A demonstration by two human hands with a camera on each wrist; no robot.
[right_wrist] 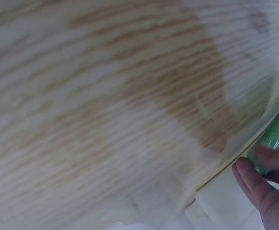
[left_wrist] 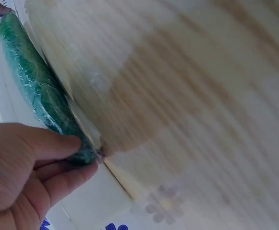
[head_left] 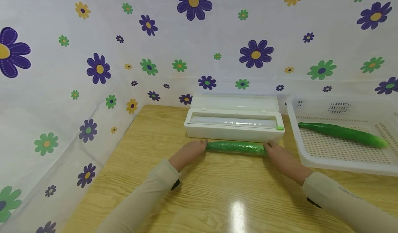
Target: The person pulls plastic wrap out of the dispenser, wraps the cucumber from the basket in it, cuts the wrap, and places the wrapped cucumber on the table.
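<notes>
A long green cucumber point(head_left: 236, 147) wrapped in shiny cling film lies crosswise between the two hands, just in front of the white cling film dispenser point(head_left: 233, 131). My left hand point(head_left: 192, 153) pinches its left end; in the left wrist view, thumb and fingers of the left hand point(left_wrist: 39, 172) close on the gathered film at the tip. At the other end, my right hand point(head_left: 284, 162) grips the cucumber, and the right wrist view shows the right hand's point(right_wrist: 273, 187) thumb and fingers around that end. The dispenser's lid point(head_left: 234, 103) stands raised, with a film roll point(head_left: 233, 121) inside.
To the right stands a white plastic basket point(head_left: 345, 166) with another cucumber point(head_left: 343, 132) lying in it. A bright green slider point(head_left: 280, 128) sits at the dispenser's right front. Flower-patterned sheeting point(head_left: 224, 36) hangs behind and to the left of the wooden table point(head_left: 202, 202).
</notes>
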